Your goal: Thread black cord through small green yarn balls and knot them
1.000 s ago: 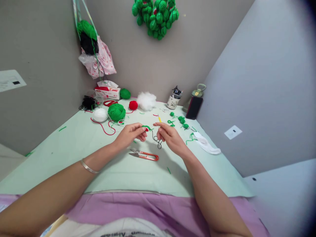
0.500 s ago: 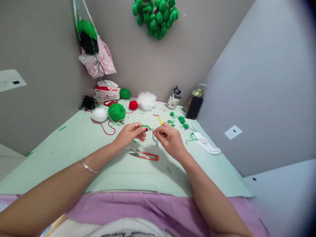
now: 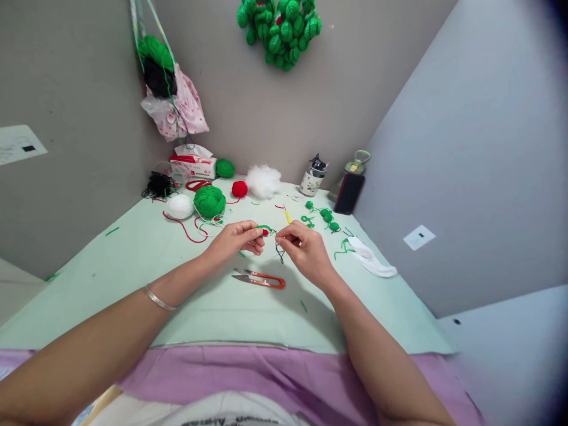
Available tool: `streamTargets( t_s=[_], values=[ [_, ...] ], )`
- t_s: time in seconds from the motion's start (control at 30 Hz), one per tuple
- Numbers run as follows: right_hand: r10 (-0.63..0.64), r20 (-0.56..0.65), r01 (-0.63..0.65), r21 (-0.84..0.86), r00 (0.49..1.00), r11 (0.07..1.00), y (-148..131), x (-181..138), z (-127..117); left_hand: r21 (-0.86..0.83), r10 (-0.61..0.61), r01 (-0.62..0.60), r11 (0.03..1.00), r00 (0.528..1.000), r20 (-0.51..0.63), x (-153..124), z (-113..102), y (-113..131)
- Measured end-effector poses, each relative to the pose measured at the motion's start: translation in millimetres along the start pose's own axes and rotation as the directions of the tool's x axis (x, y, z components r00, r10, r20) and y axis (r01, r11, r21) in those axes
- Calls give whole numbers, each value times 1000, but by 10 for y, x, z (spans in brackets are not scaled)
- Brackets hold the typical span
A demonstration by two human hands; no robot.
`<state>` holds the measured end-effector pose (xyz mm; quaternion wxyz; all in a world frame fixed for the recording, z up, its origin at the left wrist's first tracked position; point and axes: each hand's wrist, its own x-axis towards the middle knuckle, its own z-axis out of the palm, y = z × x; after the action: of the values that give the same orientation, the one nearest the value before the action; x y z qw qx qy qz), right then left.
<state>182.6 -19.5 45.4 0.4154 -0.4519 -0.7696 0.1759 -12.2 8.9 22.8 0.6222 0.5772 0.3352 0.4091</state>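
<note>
My left hand pinches a small green and red crochet piece above the pale green table. My right hand is closed in a pinch right beside that piece, holding a black thread that loops down between the two hands; a needle, if there is one, is too small to see. Red-handled thread snips lie on the table just below both hands.
Green yarn ball, white ball, red ball and white stuffing sit at the back. Small green crochet bits, a yellow hook, a jar, a phone and white cloth lie right.
My right hand has moved left toward the crochet piece, drawing the black thread loop shorter. My left hand has stayed put.
</note>
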Motion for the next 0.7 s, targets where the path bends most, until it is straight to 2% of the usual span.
streamTargets(
  t_s=[0.2,0.5,0.7],
  values=[
    [66,22,-69,154,998,986,30,36,7,-62,-22,29,998,993,114,-15,17,-13],
    [62,120,-84,187,991,979,105,72,-98,-47,-39,43,998,995,89,-40,34,92],
    [52,182,-117,371,982,921,109,88,-97,-94,-15,34,995,982,190,-70,33,124]
  ],
)
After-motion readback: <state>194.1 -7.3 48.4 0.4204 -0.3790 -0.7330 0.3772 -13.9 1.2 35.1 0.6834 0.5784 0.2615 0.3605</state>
